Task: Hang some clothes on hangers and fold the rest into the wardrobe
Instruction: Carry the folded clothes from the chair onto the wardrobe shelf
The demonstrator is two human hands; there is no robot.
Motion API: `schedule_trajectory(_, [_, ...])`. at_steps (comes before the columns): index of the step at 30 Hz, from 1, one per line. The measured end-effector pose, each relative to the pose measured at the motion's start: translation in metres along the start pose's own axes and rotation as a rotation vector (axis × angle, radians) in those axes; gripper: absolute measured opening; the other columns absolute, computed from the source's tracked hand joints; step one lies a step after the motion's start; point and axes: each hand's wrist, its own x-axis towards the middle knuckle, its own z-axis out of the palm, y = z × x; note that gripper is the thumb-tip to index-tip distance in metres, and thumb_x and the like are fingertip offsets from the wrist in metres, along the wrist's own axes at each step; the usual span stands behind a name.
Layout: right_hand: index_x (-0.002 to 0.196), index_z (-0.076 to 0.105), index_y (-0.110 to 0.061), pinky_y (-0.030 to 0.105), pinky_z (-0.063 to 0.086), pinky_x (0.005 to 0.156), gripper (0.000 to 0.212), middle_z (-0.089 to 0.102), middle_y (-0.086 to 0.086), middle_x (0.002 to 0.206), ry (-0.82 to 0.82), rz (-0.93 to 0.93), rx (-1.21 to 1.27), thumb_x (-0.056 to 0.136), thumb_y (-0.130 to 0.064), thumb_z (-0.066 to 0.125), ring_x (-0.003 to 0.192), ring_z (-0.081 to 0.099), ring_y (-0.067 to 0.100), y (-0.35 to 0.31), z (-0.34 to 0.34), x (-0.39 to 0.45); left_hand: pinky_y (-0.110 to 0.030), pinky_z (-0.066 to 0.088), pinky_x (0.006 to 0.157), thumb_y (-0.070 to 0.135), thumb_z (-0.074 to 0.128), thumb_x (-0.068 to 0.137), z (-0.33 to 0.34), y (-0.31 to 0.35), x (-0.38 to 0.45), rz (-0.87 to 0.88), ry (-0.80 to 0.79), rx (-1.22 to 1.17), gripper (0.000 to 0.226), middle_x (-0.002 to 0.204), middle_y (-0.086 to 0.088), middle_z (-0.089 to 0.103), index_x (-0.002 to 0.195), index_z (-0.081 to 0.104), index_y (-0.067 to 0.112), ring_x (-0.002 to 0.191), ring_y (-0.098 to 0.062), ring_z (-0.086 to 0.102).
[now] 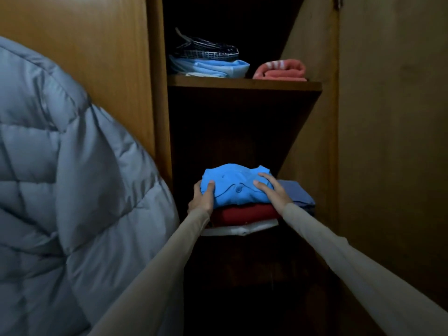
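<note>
**In the wardrobe: both hands on a blue shirt**

On the lower shelf of the wardrobe (312, 141) a folded blue shirt (236, 186) lies on top of a stack, with a red garment (244, 214) under it and a white one (240, 229) at the bottom, its edge jutting forward. Just right of the stack, touching it, sits a folded grey-blue cloth (297, 194).

The left hand (202, 197) grips the shirt's left edge, thumb on top and fingers curled round the side. The right hand (272, 189) lies flat on the shirt's right part, fingers straight and a little spread, pressing on the fabric. Both arms wear beige sleeves (339, 258).

On the upper shelf (244, 84) stands a pile of pale blue cloths (218, 68) with a dark checked piece (206, 50) on top; well apart to the right lies a folded pink towel (281, 70) with white stripes.

At the left a grey-blue puffer jacket (72, 190) hangs before the closed wooden door (92, 44). How it is hung cannot be seen. The compartment under the lower shelf is too dark to make out.
</note>
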Motion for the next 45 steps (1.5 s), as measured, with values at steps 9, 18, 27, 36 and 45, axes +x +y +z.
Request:
schedule_trajectory(9, [0.134, 0.038, -0.042, 0.036, 0.03, 0.11, 0.061, 0.029, 0.002, 0.15, -0.139, -0.004, 0.062, 0.08, -0.05, 0.064, 0.134, 0.033, 0.023, 0.055, 0.044, 0.029, -0.031, 0.028, 0.106, 0.037, 0.033, 0.101, 0.009, -0.032, 0.018, 0.055, 0.114, -0.023, 0.057, 0.15, -0.01, 0.031, 0.151, 0.009, 0.023, 0.135, -0.031, 0.032])
schedule_trajectory(18, [0.147, 0.021, -0.035, 0.042, 0.024, 0.112, 0.067, -0.008, 0.005, 0.158, -0.148, -0.184, -0.726, 0.088, -0.063, 0.039, 0.143, 0.014, 0.028, 0.07, 0.05, 0.017, -0.044, -0.005, 0.117, 0.051, 0.015, 0.098, 0.017, -0.081, 0.027, 0.353, 0.103, 0.67, 0.058, 0.156, -0.004, -0.02, 0.149, -0.002, 0.03, 0.144, -0.022, -0.018])
schedule_trajectory(27, [0.148, 0.016, -0.006, 0.053, 0.019, 0.11, 0.09, 0.027, 0.017, 0.151, -0.039, -0.648, -1.242, 0.085, -0.07, 0.011, 0.14, 0.023, 0.028, 0.098, 0.069, 0.011, -0.045, -0.012, 0.114, 0.065, 0.022, 0.088, 0.008, -0.097, 0.02, 0.499, -0.11, 1.204, 0.087, 0.136, -0.004, -0.041, 0.129, -0.039, 0.019, 0.13, -0.02, -0.036])
schedule_trajectory(36, [0.148, -0.014, -0.01, 0.055, 0.005, 0.111, 0.101, -0.008, 0.022, 0.155, 0.092, -0.94, -1.388, 0.079, -0.072, 0.027, 0.142, 0.003, 0.029, 0.125, 0.071, 0.037, -0.05, 0.048, 0.089, 0.06, 0.08, 0.048, 0.012, -0.106, 0.042, 0.688, -0.015, 1.119, 0.145, 0.135, -0.02, 0.051, 0.147, -0.009, 0.001, 0.122, -0.032, 0.053])
schedule_trajectory(45, [0.149, -0.011, -0.023, 0.057, 0.022, 0.104, 0.084, -0.016, 0.023, 0.153, -0.015, -1.082, -1.316, 0.081, -0.064, 0.014, 0.137, 0.022, 0.033, 0.134, 0.07, 0.065, -0.045, 0.052, 0.086, 0.06, 0.074, 0.055, 0.018, -0.111, 0.056, 0.704, 0.065, 1.233, 0.132, 0.129, -0.017, 0.057, 0.148, -0.004, 0.006, 0.117, -0.029, 0.058])
